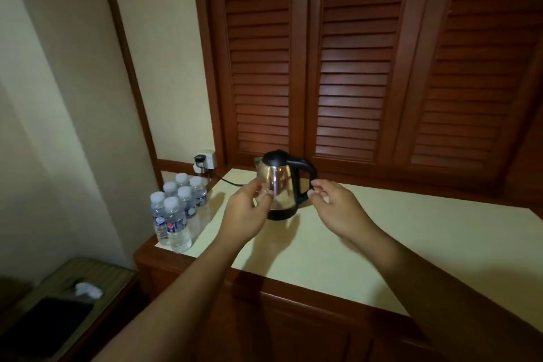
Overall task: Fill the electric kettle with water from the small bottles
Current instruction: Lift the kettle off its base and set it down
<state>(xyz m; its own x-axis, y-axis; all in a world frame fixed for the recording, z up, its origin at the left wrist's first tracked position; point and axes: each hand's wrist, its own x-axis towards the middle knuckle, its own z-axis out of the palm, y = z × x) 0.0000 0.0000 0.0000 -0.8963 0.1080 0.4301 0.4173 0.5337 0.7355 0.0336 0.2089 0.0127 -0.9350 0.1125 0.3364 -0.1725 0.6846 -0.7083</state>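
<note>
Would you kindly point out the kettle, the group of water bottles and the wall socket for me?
kettle [280, 182]: head view, on its shiny steel body.
water bottles [175, 224]: head view, on the label of the nearest bottle.
wall socket [210, 160]: head view, on its white faceplate.

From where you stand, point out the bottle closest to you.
The right-hand bottle of the front pair: it stands at the cluster's near corner, with the other five left of or behind it.
</note>
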